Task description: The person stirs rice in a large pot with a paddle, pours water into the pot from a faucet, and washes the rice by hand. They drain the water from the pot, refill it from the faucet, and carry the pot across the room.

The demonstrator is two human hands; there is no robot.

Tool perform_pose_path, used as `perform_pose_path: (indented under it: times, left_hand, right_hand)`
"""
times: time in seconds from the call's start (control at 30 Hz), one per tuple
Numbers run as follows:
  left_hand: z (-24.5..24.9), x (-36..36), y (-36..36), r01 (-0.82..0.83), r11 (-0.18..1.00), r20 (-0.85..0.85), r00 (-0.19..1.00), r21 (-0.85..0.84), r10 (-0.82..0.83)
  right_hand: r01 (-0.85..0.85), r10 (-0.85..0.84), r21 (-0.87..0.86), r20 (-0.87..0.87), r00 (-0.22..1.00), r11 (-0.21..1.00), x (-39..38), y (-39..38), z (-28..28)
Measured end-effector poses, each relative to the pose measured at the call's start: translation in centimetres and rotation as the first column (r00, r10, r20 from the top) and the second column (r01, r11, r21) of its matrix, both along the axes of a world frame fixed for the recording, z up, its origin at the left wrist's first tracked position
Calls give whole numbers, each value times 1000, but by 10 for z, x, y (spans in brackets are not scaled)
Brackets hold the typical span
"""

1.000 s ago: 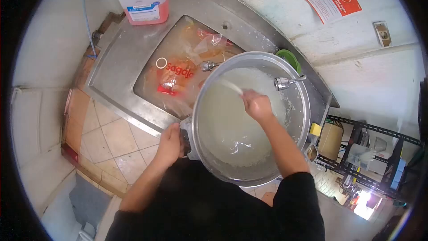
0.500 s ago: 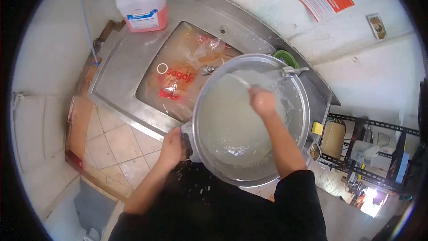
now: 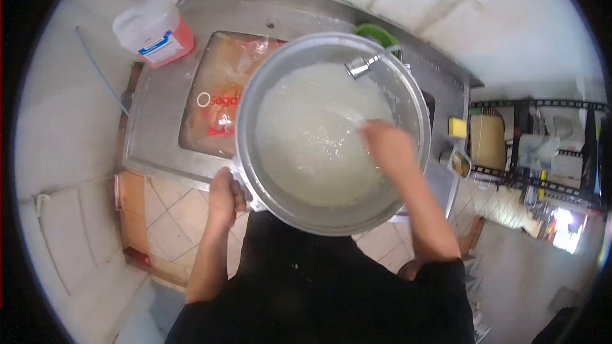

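Since the earlier frame the right hand has swept from the far side of the pot, near the tap, round to the pot's right wall, and the pot covers more of the sink. From the head camera, the pot sits over the sink's right part, its near side hanging past the front edge of the steel surface above the tiled floor. It is filled most of the way with cloudy white water. The left hand has its fingers clenched on the side handle at the lower left. The right hand's fingers are blurred in the water, so I cannot tell whether they are curled or spread. The pot is round, so it has no long axis across. Its mouth points up at the camera and its gripped handle points toward the person's left. The likely trouble is weight: a full pot steadied by one handle could tip over the front edge and soak the floor. Hard stirring could slop water over the rim, and a running tap could overfill it. A pink jug stands at the far left corner.
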State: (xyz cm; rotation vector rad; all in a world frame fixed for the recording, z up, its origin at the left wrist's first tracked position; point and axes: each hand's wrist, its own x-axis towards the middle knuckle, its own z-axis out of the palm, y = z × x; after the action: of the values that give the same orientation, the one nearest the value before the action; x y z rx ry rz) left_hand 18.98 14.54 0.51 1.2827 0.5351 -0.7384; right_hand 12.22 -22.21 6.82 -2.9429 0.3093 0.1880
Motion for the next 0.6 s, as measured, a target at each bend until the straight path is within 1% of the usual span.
perform_pose_path:
  times: [0.03, 0.07, 0.1, 0.13, 0.17, 0.2, 0.23, 0.27, 0.3, 0.33, 0.37, 0.4, 0.43, 0.47, 0.5, 0.53, 0.57, 0.6]
  left_hand:
    - [4, 3, -1, -31, 999, -27, 999, -18, 31]
    - [6, 6, -4, -8, 1000, 10, 1000, 15, 7]
    - [10, 3, -4, 13, 999, 43, 999, 50, -16]
    - [14, 4, -6, -2, 1000, 30, 1000, 22, 1]
    - [14, 5, -7, 3, 1000, 46, 999, 24, -4]
    - [13, 4, -5, 2, 1000, 20, 1000, 4, -2]
    - [12, 3, -4, 1, 1000, -11, 1000, -14, -1]
    - [12, 2, -7, 4, 1000, -4, 1000, 21, -3]
    - [16, 2, -16, 2, 1000, 2, 1000, 31, -2]
    - [21, 3, -23, 27, 992, 56, 998, 120, -34]
    - [24, 0, -23, 41, 973, 91, 994, 227, -63]
    - [11, 1, -18, 13, 962, 113, 993, 272, -45]
    - [12, -1, -16, -5, 961, 108, 994, 278, -26]
    - [13, -3, -17, -23, 959, 104, 995, 284, -7]
    - [13, -2, -17, -40, 958, 75, 997, 284, 20]
    - [15, -1, -18, -58, 962, 54, 997, 266, 45]
    - [19, 2, -21, -74, 958, 51, 997, 279, 62]
    - [20, 3, -23, -48, 957, 13, 999, 287, 46]
  right_hand:
    - [313, -310, 5, -113, 944, 950, -25, -20, 41]
    - [396, -405, 116, 69, 912, 911, -70, -59, 42]
    - [463, -513, 265, 160, 844, 846, -110, -90, 48]
    - [607, -674, 309, 202, 710, 732, -148, -112, 43]
    - [715, -801, 362, 248, 544, 598, -185, -134, 31]
    - [760, -775, 216, 349, 527, 613, -231, -157, -2]
    - [797, -735, 65, 440, 517, 600, -279, -174, -51]
    - [860, -779, 20, 437, 450, 509, -332, -179, -110]
    - [909, -815, -26, 433, 384, 415, -363, -182, -150]
    - [908, -906, -205, 146, 397, 365, -356, -168, -145]
    - [842, -928, -389, -166, 334, 373, -346, -144, -137]
    - [757, -947, -590, -41, 320, 281, -370, -159, -183]
    - [793, -903, -536, 121, 413, 291, -359, -155, -172]
    - [827, -833, -469, 285, 475, 311, -334, -159, -154]
    - [794, -747, -425, 321, 582, 436, -328, -189, -161]
    - [798, -696, -166, 410, 590, 579, -285, -196, -136]
    - [690, -661, 154, 492, 567, 707, -244, -211, -123]
    - [579, -666, 331, 413, 621, 745, -206, -226, -105]
